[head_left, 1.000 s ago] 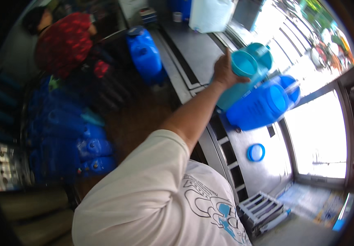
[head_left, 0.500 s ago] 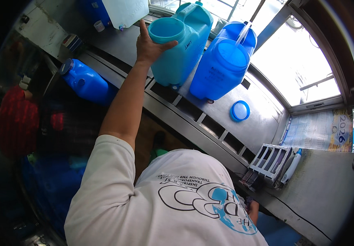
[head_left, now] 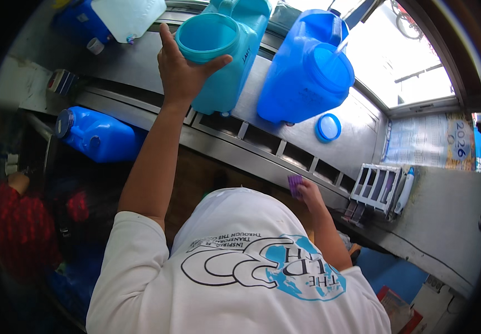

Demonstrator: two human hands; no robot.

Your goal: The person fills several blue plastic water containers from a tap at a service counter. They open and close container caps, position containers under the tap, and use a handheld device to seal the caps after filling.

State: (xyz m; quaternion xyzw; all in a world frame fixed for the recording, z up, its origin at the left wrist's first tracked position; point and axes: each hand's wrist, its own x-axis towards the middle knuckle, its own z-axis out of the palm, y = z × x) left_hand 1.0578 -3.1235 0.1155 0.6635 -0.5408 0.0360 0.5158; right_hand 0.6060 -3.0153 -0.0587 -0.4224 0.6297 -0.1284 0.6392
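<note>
My left hand point(head_left: 182, 75) braces the wide neck of a teal water container point(head_left: 226, 83), with thumb and fingers spread around its open rim. The container stands upright on the steel counter and has no lid on. To its right stands a blue water container point(head_left: 293, 89), also open, with a clear stream or tube at its mouth. A round blue cap point(head_left: 328, 128) lies on the counter beside it. In front of the counter's edge, my right hand point(head_left: 310, 195) grips a small purple ribbed piece point(head_left: 294, 186) whose exact kind is unclear.
The steel counter point(head_left: 357, 136) has slots along its front. A white rack point(head_left: 375, 186) stands at its right end. A capped blue container point(head_left: 98, 133) lies at left, near a person in a red top point(head_left: 26, 228). A white container point(head_left: 129, 16) stands back left.
My right hand has come up from beside my body toward the counter, bringing the purple piece into clear view. My left hand stays at the teal container's neck. The view has shifted.
</note>
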